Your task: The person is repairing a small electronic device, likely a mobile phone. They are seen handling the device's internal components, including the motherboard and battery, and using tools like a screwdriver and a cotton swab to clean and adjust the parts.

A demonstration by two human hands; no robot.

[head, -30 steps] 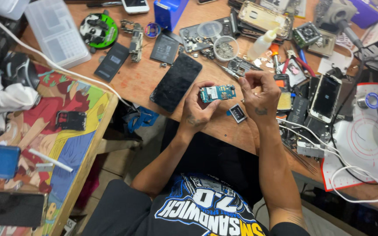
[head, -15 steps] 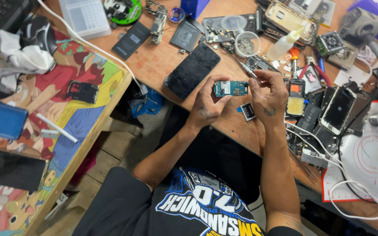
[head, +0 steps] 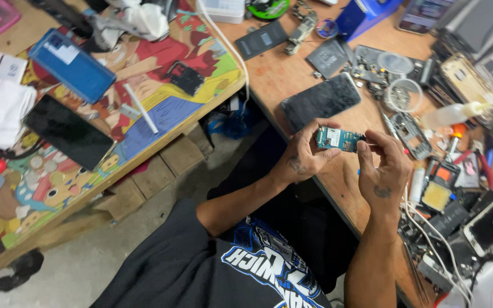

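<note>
Just off the near edge of the wooden worktop (head: 292, 80), I see both hands gripping a small teal circuit board (head: 338, 138). My left hand (head: 306, 154) pinches the board's left end between thumb and fingers; my right hand (head: 384, 168) is closed on its right end, fingertips touching the edge. Just beyond the board a dark phone with a cracked screen (head: 320, 101) lies flat on the worktop. To the board's right sits a bare phone frame (head: 409, 132), and further right a clear squeeze bottle (head: 452, 115) lies on its side among loose parts.
</note>
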